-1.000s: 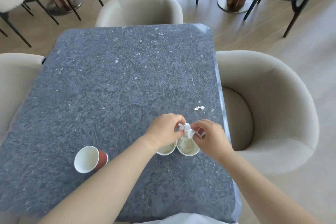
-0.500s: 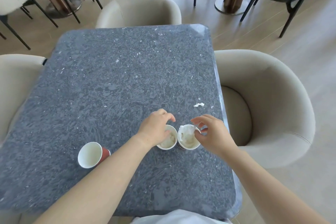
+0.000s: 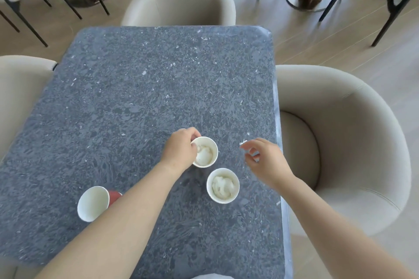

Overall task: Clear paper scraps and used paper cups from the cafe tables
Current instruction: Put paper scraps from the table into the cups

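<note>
Scraps now sit stuffed in both cups; left hand grips one cup while right hand, released, reaches for the last scrap beside its fingertips.

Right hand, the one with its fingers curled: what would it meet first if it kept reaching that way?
Probably the small paper scrap just beyond the right hand, lying on the table.
</note>
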Motion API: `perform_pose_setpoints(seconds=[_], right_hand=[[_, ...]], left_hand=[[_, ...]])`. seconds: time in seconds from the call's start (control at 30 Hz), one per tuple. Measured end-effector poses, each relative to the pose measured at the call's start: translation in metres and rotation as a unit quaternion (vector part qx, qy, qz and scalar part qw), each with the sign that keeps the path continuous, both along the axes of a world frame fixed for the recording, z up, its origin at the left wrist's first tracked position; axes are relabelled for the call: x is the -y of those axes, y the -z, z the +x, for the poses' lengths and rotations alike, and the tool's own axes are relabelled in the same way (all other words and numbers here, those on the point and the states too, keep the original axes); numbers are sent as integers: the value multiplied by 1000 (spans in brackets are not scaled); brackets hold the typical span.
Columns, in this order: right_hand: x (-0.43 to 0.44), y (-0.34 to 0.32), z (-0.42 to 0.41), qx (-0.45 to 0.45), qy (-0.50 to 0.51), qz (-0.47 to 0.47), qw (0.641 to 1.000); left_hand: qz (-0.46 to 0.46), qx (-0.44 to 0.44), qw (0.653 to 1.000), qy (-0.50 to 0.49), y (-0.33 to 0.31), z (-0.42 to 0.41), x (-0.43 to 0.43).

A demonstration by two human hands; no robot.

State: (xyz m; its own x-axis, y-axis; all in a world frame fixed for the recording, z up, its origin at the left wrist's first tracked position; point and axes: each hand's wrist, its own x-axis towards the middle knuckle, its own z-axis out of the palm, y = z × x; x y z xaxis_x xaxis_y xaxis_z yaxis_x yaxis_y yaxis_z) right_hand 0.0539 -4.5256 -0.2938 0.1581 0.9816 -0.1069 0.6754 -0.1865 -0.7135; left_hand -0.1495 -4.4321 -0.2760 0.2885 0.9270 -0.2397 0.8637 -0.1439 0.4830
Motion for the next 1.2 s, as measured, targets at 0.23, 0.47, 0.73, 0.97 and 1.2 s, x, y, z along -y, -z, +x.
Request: perform_pose_setpoints(seconds=[0.23,0.47,0.73,0.97,1.2], right_hand=[[-40,41,17,95,-66,-72,991],[-57,47,3,83,-74,-131,985],[-56,-18,-59,-38,-74,81,993],[-33,-30,-79,-1,-54,28,998],[25,-31,-71,66,-56,-2,996]], left_hand=[[-4,3,1000,-29,14,1,-8],[-10,4,999,-44,9,-26,-1],[-1,21,1000,-23,-8,-38,13],[20,-2,999,25,-34,-55,24],[48,-61,979,191,-30,-41,37]])
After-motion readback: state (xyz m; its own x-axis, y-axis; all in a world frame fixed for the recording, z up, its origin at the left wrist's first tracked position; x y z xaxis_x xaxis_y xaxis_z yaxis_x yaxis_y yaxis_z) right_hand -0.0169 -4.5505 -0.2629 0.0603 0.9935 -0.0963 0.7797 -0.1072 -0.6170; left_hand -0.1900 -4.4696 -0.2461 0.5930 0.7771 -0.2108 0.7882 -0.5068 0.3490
